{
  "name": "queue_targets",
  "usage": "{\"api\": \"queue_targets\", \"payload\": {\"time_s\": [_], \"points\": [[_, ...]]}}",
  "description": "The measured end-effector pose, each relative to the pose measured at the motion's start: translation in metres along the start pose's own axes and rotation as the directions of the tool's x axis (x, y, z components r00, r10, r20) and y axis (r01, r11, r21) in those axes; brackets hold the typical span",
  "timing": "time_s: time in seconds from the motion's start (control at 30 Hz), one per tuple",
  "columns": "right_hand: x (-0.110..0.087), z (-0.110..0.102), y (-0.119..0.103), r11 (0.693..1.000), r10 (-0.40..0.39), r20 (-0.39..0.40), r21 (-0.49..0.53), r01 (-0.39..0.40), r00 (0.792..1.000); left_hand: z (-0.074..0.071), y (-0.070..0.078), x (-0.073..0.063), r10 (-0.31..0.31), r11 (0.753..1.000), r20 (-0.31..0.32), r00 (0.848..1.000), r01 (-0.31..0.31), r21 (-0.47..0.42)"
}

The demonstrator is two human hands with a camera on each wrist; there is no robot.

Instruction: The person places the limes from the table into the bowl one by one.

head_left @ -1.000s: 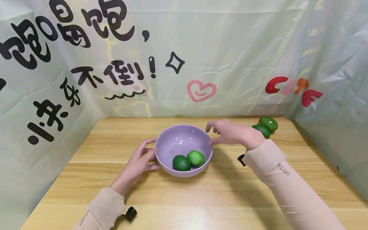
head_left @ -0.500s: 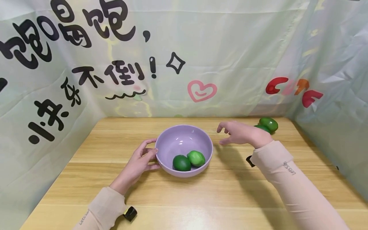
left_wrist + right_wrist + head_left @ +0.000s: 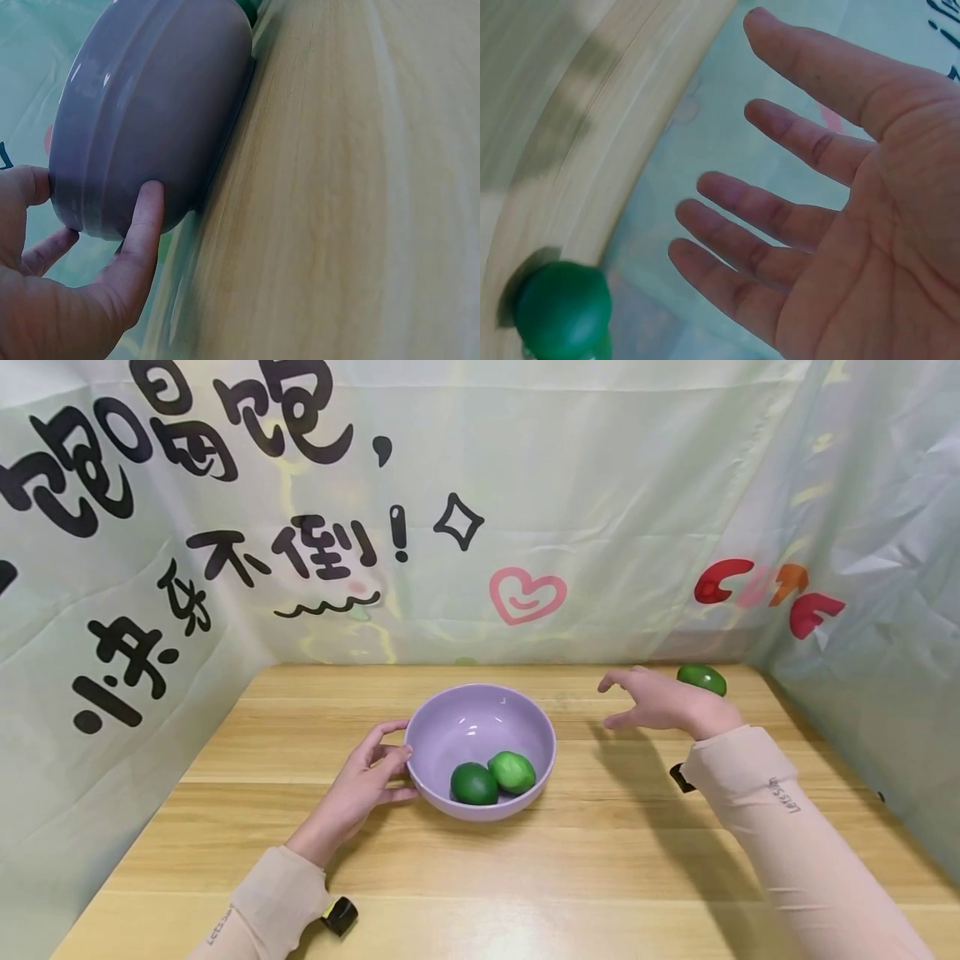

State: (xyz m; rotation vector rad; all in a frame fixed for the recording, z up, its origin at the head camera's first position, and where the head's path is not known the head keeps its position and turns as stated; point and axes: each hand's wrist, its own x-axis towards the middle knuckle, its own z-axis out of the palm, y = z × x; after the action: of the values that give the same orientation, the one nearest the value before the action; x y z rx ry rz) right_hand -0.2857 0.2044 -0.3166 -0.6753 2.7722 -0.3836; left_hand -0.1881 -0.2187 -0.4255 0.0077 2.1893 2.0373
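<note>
In the head view, a lilac bowl sits on the wooden table, holding a dark green round fruit and a lighter green lime side by side. My left hand grips the bowl's left side, thumb at the rim; the left wrist view shows a fingertip pressed to the outer wall. To the right of the bowl, my right hand hovers over the table with spread, slightly bent fingers and nothing in them. A green fruit lies beyond it; the right wrist view shows a green fruit below the fingers.
The wooden table runs back to a pale printed cloth with black characters and a pink heart. More cloth hangs along the left and right sides. A black wrist strap piece sticks out by the left cuff.
My right hand has drawn away from the bowl's right rim and moved right, toward the fruits at the back, now covering one in the head view. My left hand and the bowl stay put.
</note>
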Motion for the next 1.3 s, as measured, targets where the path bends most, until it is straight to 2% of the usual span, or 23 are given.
{"api": "queue_targets", "payload": {"time_s": [0.53,0.9,1.13,1.3], "points": [[-0.009,-0.005,0.05,0.988,0.146,-0.041,-0.038,-0.148,0.988,0.0,0.001,-0.001,0.006,1.0,0.006,1.0,-0.006,-0.002],[-0.008,-0.005,0.081,0.98,0.184,-0.017,-0.08,-0.184,0.983,0.0,0.002,-0.001,0.005,1.0,0.01,1.0,-0.005,-0.001],[-0.008,-0.005,0.093,0.97,0.22,-0.002,-0.103,-0.219,0.975,0.0,0.001,-0.001,0.002,1.0,0.005,1.0,-0.002,-0.008],[-0.007,-0.006,0.095,0.968,0.218,-0.011,-0.127,-0.218,0.976,0.0,0.001,0.0,-0.002,1.0,-0.002,1.0,0.002,-0.014]]}}
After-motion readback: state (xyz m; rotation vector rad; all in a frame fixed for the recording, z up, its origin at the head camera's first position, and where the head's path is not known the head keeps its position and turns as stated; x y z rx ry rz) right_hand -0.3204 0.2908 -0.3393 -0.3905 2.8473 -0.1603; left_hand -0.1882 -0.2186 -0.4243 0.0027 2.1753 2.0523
